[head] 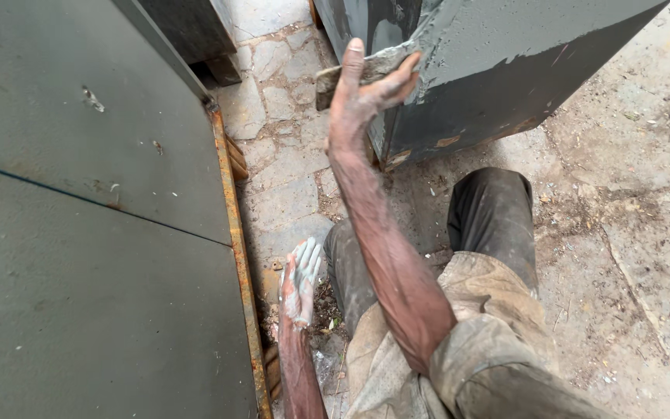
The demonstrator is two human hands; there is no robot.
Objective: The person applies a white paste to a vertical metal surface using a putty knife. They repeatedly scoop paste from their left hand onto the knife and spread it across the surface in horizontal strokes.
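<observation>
My right hand (358,93) is stretched forward and grips a flat scraper blade (331,81) smeared with grey filler. It holds the blade against the corner edge of a grey painted metal cabinet (498,70). My left hand (301,281) hangs low beside my knee with fingers extended and holds nothing. Pale green filler coats its palm and fingers. It is close to the rusty orange edge (236,233) of a large grey metal panel (79,233) on the left.
I crouch on a cracked, dusty stone floor (630,233) in dirty dark trousers (490,209). Another dark metal piece (188,27) stands at the top, behind the panel. Debris and filler scraps lie by my feet.
</observation>
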